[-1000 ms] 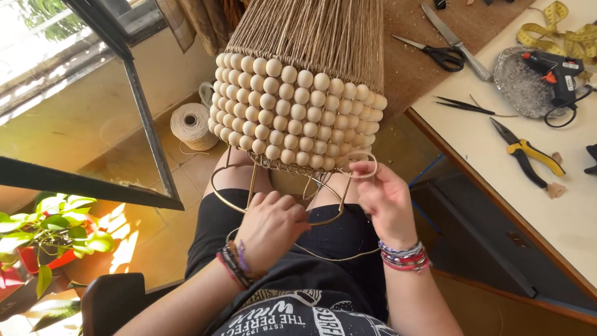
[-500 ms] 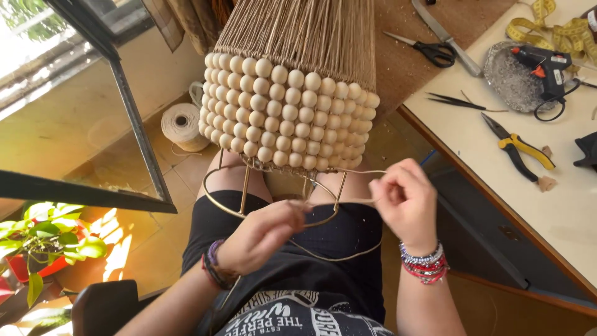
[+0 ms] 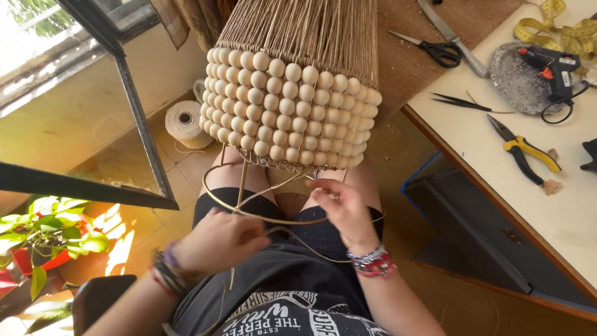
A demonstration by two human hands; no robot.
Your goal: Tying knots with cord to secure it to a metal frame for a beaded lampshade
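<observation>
**Lampshade frame, beaded band part-finished, bottom ring bare**

Item: wire lampshade frame (image 3: 273,199) propped across your lap, upper end leaning away from you. Upper section: wrapped in twine strands, complete as far as the view shows. Middle section: wooden bead band (image 3: 289,109), several full rows on the sides in view. Lower section: brass bottom ring and uprights still bare, so, by my reading, the lowest stretch is what is left.

Your right hand (image 3: 339,208) sits just under the bead band, its grip pinched together on a length of twine (image 3: 298,239) near the lowest row. Your left hand (image 3: 217,239) lies closed on your lap beside the bottom ring; whether its grip clamps the twine, you cannot tell from here.

Nearby: twine spool (image 3: 183,121) on the floor; on the bench (image 3: 559,211), pliers (image 3: 525,155), glue gun (image 3: 553,68), scissors (image 3: 435,50).
</observation>
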